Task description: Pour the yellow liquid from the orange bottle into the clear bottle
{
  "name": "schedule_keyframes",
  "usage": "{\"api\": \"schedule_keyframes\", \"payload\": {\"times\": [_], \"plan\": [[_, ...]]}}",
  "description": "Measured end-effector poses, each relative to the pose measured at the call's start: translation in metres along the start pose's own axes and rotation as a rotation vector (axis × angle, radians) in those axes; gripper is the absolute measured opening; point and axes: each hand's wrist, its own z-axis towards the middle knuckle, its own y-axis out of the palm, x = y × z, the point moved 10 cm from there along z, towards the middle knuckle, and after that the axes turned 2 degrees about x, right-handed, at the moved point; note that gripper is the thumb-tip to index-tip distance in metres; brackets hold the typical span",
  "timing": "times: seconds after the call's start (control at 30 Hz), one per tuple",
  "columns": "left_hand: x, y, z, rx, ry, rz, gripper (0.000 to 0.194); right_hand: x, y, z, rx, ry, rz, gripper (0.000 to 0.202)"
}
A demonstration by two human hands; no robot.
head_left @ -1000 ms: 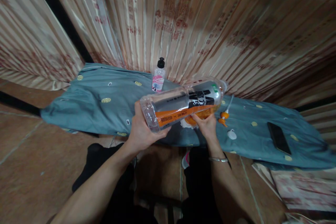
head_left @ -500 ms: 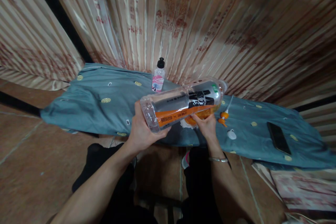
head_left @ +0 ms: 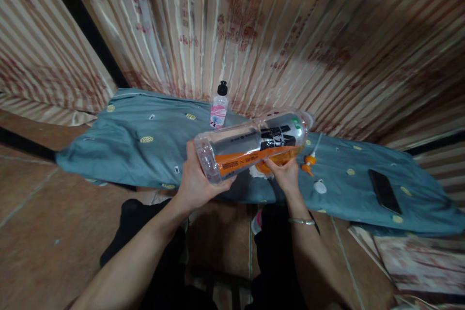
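A large clear plastic bottle (head_left: 250, 143) with a silver, black and orange label lies tilted in the air, its neck toward the right. My left hand (head_left: 199, 179) is wrapped round its base. Below the neck end, my right hand (head_left: 286, 172) is closed round an orange container (head_left: 278, 158), mostly hidden behind the big bottle and the fingers. White material (head_left: 257, 173) shows under the container. An orange pump head (head_left: 308, 163) with a pale tube lies right of my right hand, near a round white piece (head_left: 320, 186).
Behind the large bottle stands a small clear bottle (head_left: 218, 109) with a black cap. A black phone (head_left: 385, 191) lies at the right on the blue-green cloth (head_left: 127, 145). Pleated curtains (head_left: 240, 34) hang behind, beside a dark pole (head_left: 85, 24).
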Motion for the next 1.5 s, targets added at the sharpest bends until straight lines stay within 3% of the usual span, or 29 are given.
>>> {"api": "schedule_keyframes", "payload": {"times": [0.63, 1.2, 1.5], "plan": [[0.004, 0.004, 0.001, 0.014, 0.041, -0.011, 0.075, 0.003, -0.003, 0.001, 0.032, 0.031, -0.025, 0.073], [-0.008, 0.005, -0.003, -0.020, -0.112, -0.059, 0.074, 0.016, 0.000, -0.001, 0.018, 0.057, -0.060, 0.058], [-0.004, 0.001, -0.002, -0.007, -0.106, -0.050, 0.078, 0.012, -0.003, -0.003, 0.029, 0.013, -0.097, 0.053]]}}
